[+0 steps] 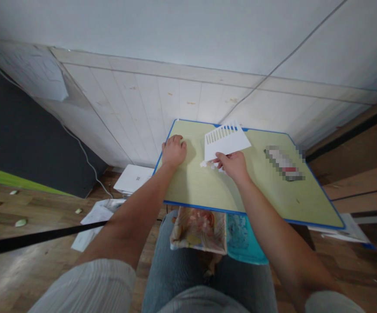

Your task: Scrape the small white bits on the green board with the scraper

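My right hand (233, 165) pinches the lower edge of a white sheet of paper or thin card (227, 144), thumb on top. A row of narrow slots runs along the sheet's far edge, and the sheet is tilted above the table. Just under it lie small white paper scraps (212, 165), partly hidden by my fingers. My left hand (174, 150) rests palm down near the left edge of the yellow-green table (201, 187), holding nothing, its fingers lying on the surface.
A blurred-out dark object (283, 163) lies on the table's right side. Below the front edge are a lined box (198, 230) and a turquoise tub (247, 243) near my legs. A white box (134, 179) stands left; a panelled wall (149, 91) rises behind.
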The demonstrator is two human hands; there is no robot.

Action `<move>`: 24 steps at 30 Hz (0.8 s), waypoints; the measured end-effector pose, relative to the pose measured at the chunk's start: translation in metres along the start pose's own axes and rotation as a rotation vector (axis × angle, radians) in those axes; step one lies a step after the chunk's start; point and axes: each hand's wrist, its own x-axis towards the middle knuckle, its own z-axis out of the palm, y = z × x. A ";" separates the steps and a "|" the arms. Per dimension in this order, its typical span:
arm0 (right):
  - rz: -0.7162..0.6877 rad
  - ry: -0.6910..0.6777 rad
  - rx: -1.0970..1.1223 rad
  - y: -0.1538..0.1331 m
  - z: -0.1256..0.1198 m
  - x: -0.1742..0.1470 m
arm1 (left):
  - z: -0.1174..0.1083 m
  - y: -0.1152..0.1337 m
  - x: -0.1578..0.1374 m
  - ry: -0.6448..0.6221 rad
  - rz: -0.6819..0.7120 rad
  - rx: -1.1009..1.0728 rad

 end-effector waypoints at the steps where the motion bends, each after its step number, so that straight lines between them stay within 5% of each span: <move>1: -0.004 -0.002 -0.016 0.002 0.002 0.000 | 0.000 0.000 0.000 -0.002 -0.003 -0.001; 7: -0.026 -0.070 -0.035 0.003 0.006 -0.009 | 0.001 0.000 0.001 -0.011 -0.008 0.011; 13: -0.064 -0.244 0.062 0.006 -0.026 -0.041 | 0.004 0.001 0.000 -0.011 0.013 0.073; 19: -0.067 -0.117 -0.001 0.027 -0.081 -0.087 | 0.008 0.001 -0.001 -0.024 0.046 0.132; 24: -0.061 0.205 0.065 0.037 -0.113 -0.115 | 0.005 0.004 -0.001 -0.030 0.050 0.143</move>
